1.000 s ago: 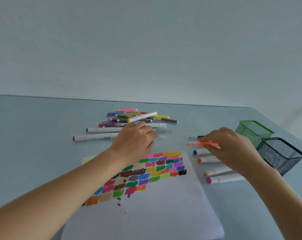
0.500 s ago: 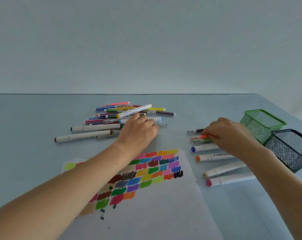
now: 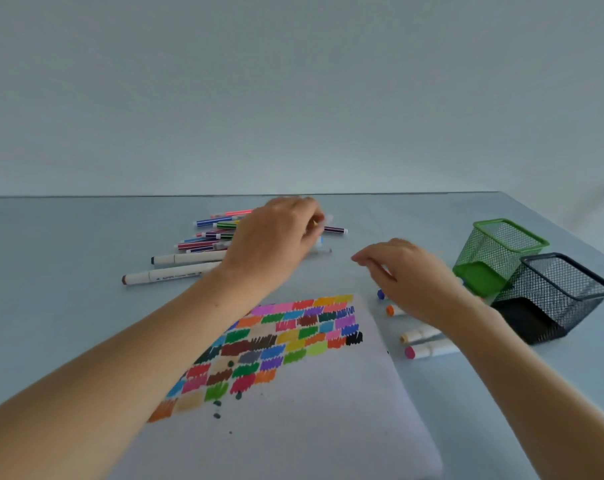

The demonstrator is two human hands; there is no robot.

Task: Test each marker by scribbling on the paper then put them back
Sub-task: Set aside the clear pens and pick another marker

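The paper (image 3: 293, 427) lies flat on the worktop (image 3: 51, 306) at 6 o'clock in the head view, its far half filled with rows of coloured scribble patches.

The left hand (image 3: 272, 244) reaches across the paper's far left corner to the marker pile (image 3: 207, 237) at 11 o'clock. Its fingers are curled round a pale marker (image 3: 323, 221), only the tip of which shows past the knuckles; motion blur hides the exact grip.

The right hand (image 3: 411, 278) hovers at 2 o'clock from the paper, palm down, fingers loosely bent and pointing toward 9 o'clock. Nothing is visible between its fingers; whether it holds something beneath the palm cannot be told.

Markers at the pile:
- Thin coloured markers lie crossed over one another.
- Two long white markers lie nearest the viewer, a dark-capped one (image 3: 186, 259) and a brown-capped one (image 3: 162, 275).

Markers beside the paper's right edge, partly under the right wrist:
- blue-capped marker (image 3: 380, 294)
- orange-capped marker (image 3: 390, 310)
- tan-capped marker (image 3: 418, 336)
- pink-capped marker (image 3: 425, 350)

A green mesh holder (image 3: 501, 258) and a black mesh holder (image 3: 556, 299) stand touching at 3 o'clock, both tilted
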